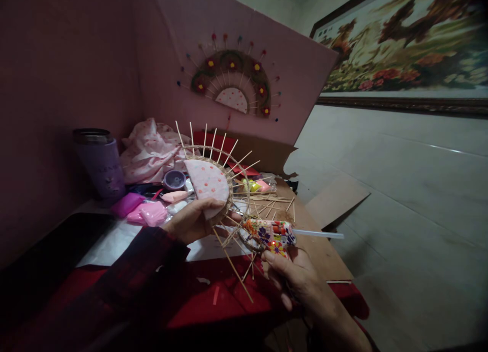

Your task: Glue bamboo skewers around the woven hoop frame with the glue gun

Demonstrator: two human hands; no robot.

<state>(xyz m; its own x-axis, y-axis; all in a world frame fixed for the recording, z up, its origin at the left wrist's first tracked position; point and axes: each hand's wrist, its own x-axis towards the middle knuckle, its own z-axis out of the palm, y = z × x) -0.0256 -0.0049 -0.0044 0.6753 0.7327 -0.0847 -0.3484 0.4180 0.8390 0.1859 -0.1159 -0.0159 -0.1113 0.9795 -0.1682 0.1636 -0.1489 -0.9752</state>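
- Pink board, upper centre of frame, bearing a flowered half-round piece.
- Head view, centre: rayed stick fan, pinched by left hand, thumb on dotted cloth.
- Lower right of centre: right hand wrapped round flowered glue gun.

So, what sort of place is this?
Probably a home craft corner: there's a flowery glue gun, a scatter of thin sticks, and a framed picture on the wall.

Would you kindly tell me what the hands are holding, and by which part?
The left hand holds the fan-shaped craft by the lower end of its cloth-covered centre; the right hand holds the glue gun by its handle.
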